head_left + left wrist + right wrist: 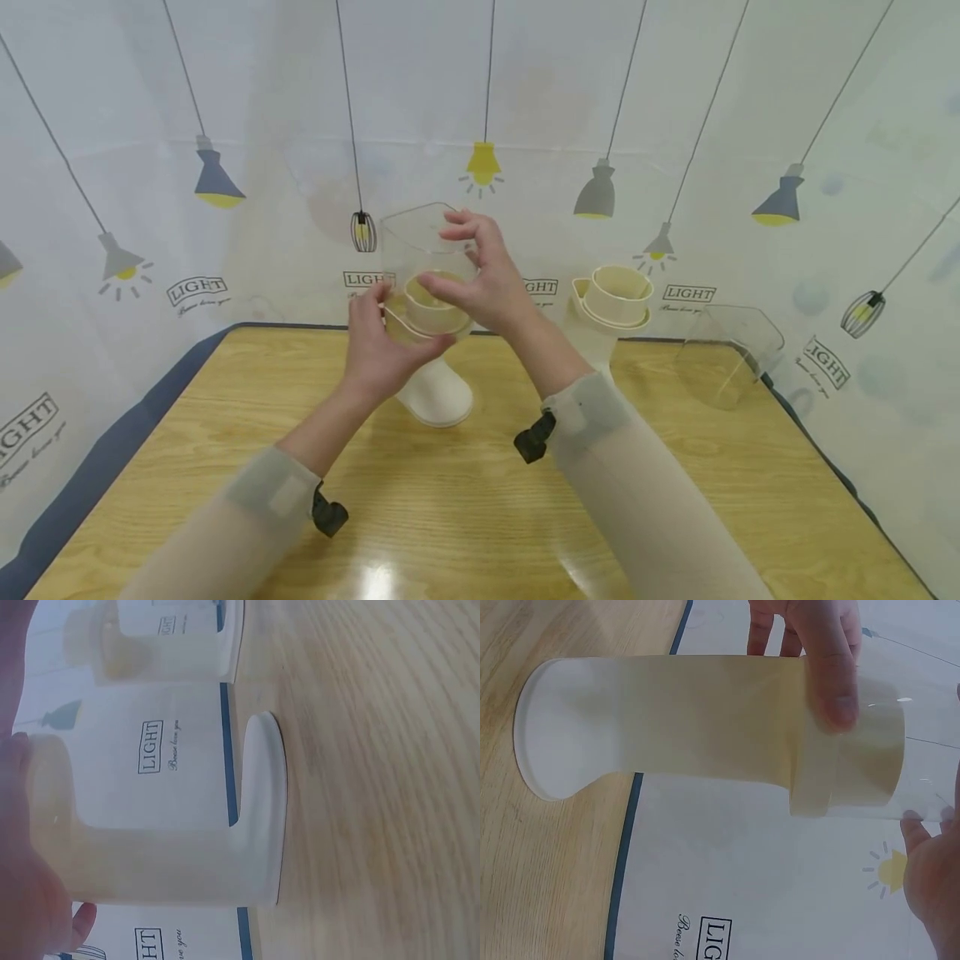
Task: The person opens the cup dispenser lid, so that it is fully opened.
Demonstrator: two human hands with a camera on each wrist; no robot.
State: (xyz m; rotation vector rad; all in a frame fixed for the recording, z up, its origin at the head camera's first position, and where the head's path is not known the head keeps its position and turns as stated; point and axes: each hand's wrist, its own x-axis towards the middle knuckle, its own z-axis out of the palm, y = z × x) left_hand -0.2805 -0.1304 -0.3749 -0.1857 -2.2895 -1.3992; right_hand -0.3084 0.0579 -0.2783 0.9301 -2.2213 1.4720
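A cream stand [442,398] with a curved foot and a round collar at its top stands on the table. A clear open-topped container [420,233] sits around the collar. My left hand [378,346] grips the collar and the container's lower edge from the left, its thumb across the near side. My right hand [487,279] holds the container's right wall, with curled fingers near the upper rim and the thumb in front. In the right wrist view, the container [934,780] encloses the cream ring, and the left hand [829,660] lies over the joint.
A second cream stand [618,300] with a similar ring top stands to the right, partly behind my right arm. Farther right, another clear container [723,358] rests on the wooden table [495,492]. A printed curtain [690,100] hangs behind the table's back edge.
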